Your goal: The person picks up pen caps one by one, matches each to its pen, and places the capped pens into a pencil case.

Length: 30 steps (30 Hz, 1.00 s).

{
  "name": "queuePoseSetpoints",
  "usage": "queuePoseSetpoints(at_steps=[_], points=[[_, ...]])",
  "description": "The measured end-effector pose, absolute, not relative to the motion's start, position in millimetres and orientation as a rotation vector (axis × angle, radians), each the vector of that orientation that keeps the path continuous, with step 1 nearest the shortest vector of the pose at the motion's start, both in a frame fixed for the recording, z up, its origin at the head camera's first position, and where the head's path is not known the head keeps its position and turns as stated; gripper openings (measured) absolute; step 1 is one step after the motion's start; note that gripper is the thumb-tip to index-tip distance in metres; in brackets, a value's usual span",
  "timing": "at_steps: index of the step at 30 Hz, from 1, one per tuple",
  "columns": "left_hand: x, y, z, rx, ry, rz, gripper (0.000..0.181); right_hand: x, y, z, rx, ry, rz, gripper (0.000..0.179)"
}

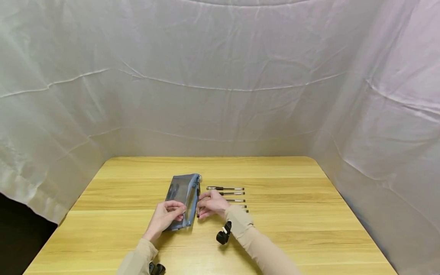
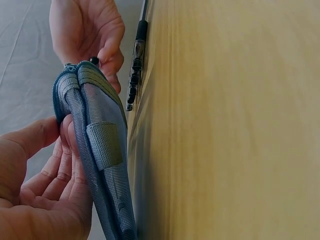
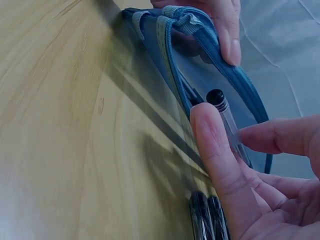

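A blue-grey zip pencil pouch (image 1: 180, 184) with a see-through side lies on the table, its zipped mouth open toward the right. My left hand (image 1: 165, 217) pinches the near lip of that mouth between thumb and fingers. Thumb and fingers of my right hand (image 1: 214, 203) pinch a clear pen (image 3: 229, 122) with a black end, right at the pouch's mouth. Something dark and slim (image 3: 189, 91) shows inside the pouch. To the right of the pouch several similar pens (image 1: 234, 193) lie in a row, partly covered by my right hand and wrist.
The wooden table (image 1: 292, 214) extends around both hands. Grey cloth (image 1: 220, 114) hangs behind it and along its sides. Each wrist wears a small black camera, such as the one on the right wrist (image 1: 223, 236).
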<state>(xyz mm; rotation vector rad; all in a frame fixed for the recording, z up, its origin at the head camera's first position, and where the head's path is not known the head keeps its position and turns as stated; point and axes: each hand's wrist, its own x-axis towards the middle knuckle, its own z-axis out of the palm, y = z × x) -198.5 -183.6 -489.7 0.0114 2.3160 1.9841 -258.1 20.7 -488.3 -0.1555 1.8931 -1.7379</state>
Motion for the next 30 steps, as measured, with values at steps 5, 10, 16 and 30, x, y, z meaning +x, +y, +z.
queuePoseSetpoints(at_steps=[5,10,16,30], points=[[-199.5,-184.6,-489.7,0.033,2.322,1.974,0.024,-259.1,14.9,-487.5,-0.203,1.819,-1.765,0.046],[-200.2,-185.8,-489.1,0.043,2.307,1.979,0.025,-257.2,23.1,-487.9,-0.281,1.788,-1.801,0.046],[-200.4,-184.4,-489.3,0.013,2.298,1.99,0.023,-251.2,49.8,-488.6,-0.347,1.88,-1.773,0.038],[-198.9,-183.8,-488.6,0.019,2.283,1.992,0.025,-253.7,131.2,-497.8,-0.71,2.521,-1.246,0.006]])
